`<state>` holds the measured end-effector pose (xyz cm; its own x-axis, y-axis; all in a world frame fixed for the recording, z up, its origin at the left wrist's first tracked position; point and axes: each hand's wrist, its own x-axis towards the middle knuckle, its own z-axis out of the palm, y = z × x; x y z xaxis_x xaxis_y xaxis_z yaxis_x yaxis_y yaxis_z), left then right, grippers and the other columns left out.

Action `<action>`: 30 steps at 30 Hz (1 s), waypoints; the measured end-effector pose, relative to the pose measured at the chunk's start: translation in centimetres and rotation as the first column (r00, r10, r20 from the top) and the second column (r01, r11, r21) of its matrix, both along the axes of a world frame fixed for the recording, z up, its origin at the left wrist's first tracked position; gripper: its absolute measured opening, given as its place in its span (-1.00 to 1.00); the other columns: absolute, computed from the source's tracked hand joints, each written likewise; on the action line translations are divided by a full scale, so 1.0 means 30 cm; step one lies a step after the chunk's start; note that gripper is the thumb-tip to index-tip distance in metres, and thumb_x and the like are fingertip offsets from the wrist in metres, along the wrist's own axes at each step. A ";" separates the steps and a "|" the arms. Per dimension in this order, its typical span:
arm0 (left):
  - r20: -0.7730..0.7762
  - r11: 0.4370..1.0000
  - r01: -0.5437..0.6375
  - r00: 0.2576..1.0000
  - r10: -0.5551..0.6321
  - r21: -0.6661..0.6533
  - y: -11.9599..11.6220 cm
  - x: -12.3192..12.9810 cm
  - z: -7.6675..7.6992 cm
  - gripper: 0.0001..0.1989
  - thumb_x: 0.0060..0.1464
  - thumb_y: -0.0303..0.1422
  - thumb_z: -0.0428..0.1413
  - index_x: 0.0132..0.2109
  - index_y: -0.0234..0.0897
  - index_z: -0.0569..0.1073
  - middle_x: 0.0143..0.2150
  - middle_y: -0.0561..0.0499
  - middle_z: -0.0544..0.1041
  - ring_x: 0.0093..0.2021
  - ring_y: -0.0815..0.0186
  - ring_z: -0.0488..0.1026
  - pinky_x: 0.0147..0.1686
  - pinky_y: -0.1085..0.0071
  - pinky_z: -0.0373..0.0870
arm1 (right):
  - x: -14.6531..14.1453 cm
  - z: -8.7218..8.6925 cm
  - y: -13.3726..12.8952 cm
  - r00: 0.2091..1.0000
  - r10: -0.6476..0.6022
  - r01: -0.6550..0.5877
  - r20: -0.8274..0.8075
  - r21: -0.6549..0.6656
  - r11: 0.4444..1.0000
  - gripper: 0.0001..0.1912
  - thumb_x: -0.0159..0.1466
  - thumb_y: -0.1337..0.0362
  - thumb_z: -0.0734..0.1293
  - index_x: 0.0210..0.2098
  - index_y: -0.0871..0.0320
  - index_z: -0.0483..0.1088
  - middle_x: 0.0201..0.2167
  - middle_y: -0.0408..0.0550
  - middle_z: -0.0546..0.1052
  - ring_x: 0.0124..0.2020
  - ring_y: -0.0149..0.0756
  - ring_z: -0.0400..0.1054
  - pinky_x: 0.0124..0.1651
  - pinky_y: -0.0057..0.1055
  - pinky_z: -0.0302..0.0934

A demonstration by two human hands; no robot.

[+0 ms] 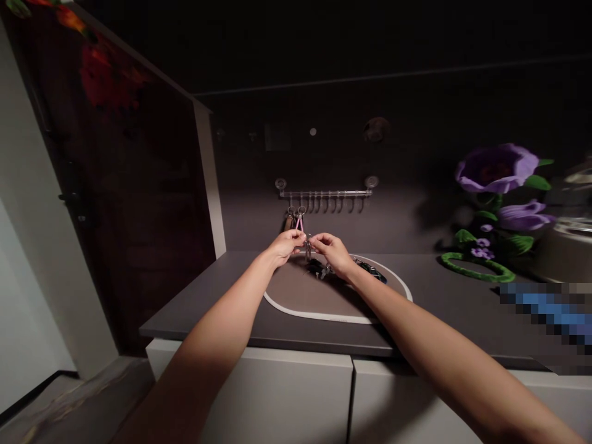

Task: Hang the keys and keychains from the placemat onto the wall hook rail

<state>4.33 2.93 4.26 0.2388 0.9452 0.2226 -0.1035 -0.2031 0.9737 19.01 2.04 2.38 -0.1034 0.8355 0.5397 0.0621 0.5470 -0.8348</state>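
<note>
The left hand (285,245) and the right hand (330,254) are raised close together above the bench (208,296), both narrowly closed in a small pinch, with their fingertips almost meeting. A metal key ring (308,250) hangs between them, and a pink strap (300,223) runs up from just above it toward a hook. Which hand grips the ring or strap is hidden by the fingers.

Just below the hands, a bunch of dark keys (317,268) lies on an oval mat (324,316) with a white rim. A dark key fob (374,272) lies on the same mat, to the right and close to the right wrist. Beside the pink strap, a ring with a tan tag (289,221) hangs from the rail (324,193), a metal bar with a row of hooks, held to the wall by two suction cups.

White cabinet doors (277,394) sit under the bench, and a dark door with a red flower pattern (115,185) stands to the left. Purple artificial flowers (497,168) rise on the right, above a green loop (476,268) lying on the bench.
</note>
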 end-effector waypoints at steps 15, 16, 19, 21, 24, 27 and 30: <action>-0.010 0.955 -0.288 0.957 0.289 0.076 0.007 -0.003 0.016 -0.93 -0.07 -0.43 0.12 -0.36 -0.35 0.44 -0.47 0.04 0.45 -0.53 0.52 0.29 -0.49 0.56 0.18 | -0.040 0.118 0.090 0.961 -0.061 0.029 -0.270 -0.121 0.992 -0.71 -0.04 0.15 0.37 -0.50 0.20 0.23 -0.58 -0.22 0.30 -0.54 -0.53 0.19 -0.42 -0.49 0.23; -0.024 0.951 -0.299 0.953 0.302 0.081 0.005 -0.002 0.016 -0.95 -0.07 -0.46 0.12 -0.38 -0.36 0.44 -0.49 0.04 0.44 -0.54 0.52 0.28 -0.48 0.56 0.19 | -0.043 0.132 0.100 0.956 -0.079 0.042 -0.283 -0.136 0.990 -0.75 0.00 0.18 0.35 -0.50 0.20 0.22 -0.60 -0.23 0.28 -0.56 -0.53 0.18 -0.43 -0.49 0.23; -0.057 0.943 -0.315 0.945 0.322 0.110 0.003 0.002 0.013 -0.96 -0.07 -0.53 0.10 -0.44 -0.38 0.43 -0.57 0.08 0.40 -0.56 0.52 0.27 -0.46 0.54 0.21 | -0.055 0.171 0.128 0.939 -0.140 0.085 -0.315 -0.184 0.979 -0.86 0.09 0.29 0.28 -0.50 0.19 0.21 -0.63 -0.24 0.25 -0.59 -0.54 0.18 -0.45 -0.49 0.25; -0.072 0.941 -0.317 0.942 0.327 0.121 0.005 0.005 0.010 -0.94 -0.08 -0.54 0.09 -0.46 -0.38 0.44 -0.61 0.09 0.37 -0.58 0.51 0.26 -0.46 0.52 0.23 | -0.066 0.192 0.145 0.924 -0.180 0.113 -0.338 -0.210 0.971 -0.90 0.12 0.35 0.25 -0.50 0.19 0.21 -0.64 -0.24 0.25 -0.60 -0.54 0.19 -0.44 -0.49 0.27; -0.089 0.936 -0.328 0.936 0.340 0.131 0.010 0.005 0.009 -0.91 -0.08 -0.57 0.08 -0.48 -0.38 0.43 -0.63 0.10 0.36 -0.61 0.51 0.24 -0.48 0.52 0.24 | -0.085 0.215 0.172 0.906 -0.222 0.138 -0.361 -0.244 0.960 -0.92 0.14 0.38 0.22 -0.48 0.20 0.21 -0.62 -0.20 0.30 -0.60 -0.53 0.21 -0.43 -0.48 0.30; -0.115 0.929 -0.342 0.926 0.359 0.142 0.015 0.005 0.010 -0.90 -0.08 -0.59 0.08 -0.50 -0.39 0.42 -0.64 0.11 0.36 -0.63 0.52 0.24 -0.51 0.53 0.23 | -0.104 0.230 0.200 0.884 -0.249 0.147 -0.397 -0.269 0.952 -0.91 0.15 0.39 0.22 -0.48 0.20 0.22 -0.63 -0.19 0.33 -0.61 -0.52 0.22 -0.44 -0.49 0.29; -0.125 0.923 -0.355 0.919 0.373 0.147 0.021 0.004 0.010 -0.90 -0.08 -0.60 0.08 -0.50 -0.40 0.42 -0.63 0.10 0.37 -0.64 0.53 0.25 -0.51 0.54 0.24 | -0.119 0.239 0.221 0.850 -0.285 0.158 -0.444 -0.302 0.940 -0.90 0.15 0.40 0.23 -0.50 0.22 0.24 -0.66 -0.21 0.33 -0.63 -0.52 0.23 -0.46 -0.50 0.28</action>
